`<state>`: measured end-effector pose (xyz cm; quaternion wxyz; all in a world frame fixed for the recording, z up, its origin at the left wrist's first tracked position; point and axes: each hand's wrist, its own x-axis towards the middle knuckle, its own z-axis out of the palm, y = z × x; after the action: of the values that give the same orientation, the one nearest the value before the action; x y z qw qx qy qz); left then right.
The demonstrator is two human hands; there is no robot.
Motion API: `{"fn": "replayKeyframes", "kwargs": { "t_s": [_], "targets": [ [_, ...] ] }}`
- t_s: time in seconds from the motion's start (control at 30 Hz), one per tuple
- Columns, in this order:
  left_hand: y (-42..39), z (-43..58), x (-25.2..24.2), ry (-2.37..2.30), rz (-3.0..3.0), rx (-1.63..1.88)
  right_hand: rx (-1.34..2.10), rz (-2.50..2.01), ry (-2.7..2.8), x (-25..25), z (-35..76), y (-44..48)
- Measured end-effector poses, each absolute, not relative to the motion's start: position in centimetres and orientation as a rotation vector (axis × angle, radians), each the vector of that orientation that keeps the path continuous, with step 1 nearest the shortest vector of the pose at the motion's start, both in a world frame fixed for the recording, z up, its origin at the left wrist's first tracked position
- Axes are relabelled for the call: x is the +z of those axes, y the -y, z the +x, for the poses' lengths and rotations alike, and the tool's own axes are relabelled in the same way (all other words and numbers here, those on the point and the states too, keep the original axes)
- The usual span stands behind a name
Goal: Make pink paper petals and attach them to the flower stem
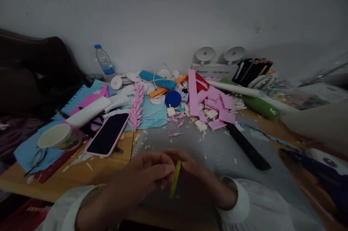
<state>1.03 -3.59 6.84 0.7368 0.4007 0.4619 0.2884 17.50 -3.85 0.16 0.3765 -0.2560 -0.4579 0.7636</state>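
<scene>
Two bare hands meet low in the middle of the view, above a grey mat on a cluttered wooden table. A thin yellow strip stands between them, its long axis running nearly straight away from the person, the far end leaning slightly right. The left hand curls its fingers closed against the strip's left side; the right hand pinches its upper part from the right. Both are equally close, touching it. A phone in a pink case lies well apart, further back on the left, and pink paper scraps sit behind on the right.
</scene>
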Motion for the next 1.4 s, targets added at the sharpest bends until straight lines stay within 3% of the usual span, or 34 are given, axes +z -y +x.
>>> {"fn": "replayKeyframes", "kwargs": {
  "t_s": [0.13, 0.27, 0.8, 1.07, 1.4],
  "targets": [
    [4.3, 1.7, 6.6, -1.025, 0.688, 0.741, 1.541, -0.725, 1.625, 0.5, 17.6, 5.7],
    [4.7, 2.2, 6.7, -1.103, 0.714, 0.688, 1.3, -0.957, 1.656, 0.5, 17.2, 7.1],
    [4.5, 0.4, 6.9, -1.292, 1.837, 0.7, 1.19, -0.896, 1.714, 1.3, 18.4, 5.2],
    [4.2, 0.3, 6.0, -1.282, 2.007, 0.767, 1.315, -0.921, 1.485, 1.1, 18.0, 4.5],
    [0.5, -0.4, 1.9, -1.385, 2.204, 0.913, 1.204, -0.968, 1.323, -0.4, 18.6, 2.8]
  ]
}}
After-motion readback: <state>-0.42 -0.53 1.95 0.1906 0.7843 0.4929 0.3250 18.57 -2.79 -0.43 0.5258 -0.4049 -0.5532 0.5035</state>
